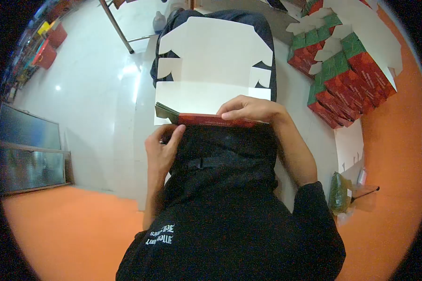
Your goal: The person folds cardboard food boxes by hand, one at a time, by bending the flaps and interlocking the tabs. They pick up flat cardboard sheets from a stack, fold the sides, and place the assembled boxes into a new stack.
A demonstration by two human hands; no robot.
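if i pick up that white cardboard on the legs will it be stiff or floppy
The white cardboard looks thin but fairly stiff, as it spans the legs without much sag. Its notched side tabs would probably bend first. Several edges show at the green end flap, so stacked layers may slide apart.

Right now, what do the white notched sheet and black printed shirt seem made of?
The white notched sheet looks like smooth, matte card: crisp cut edges, stiff flat spread. The black printed shirt seems dull, soft fabric, perhaps cotton: it drapes without shine.
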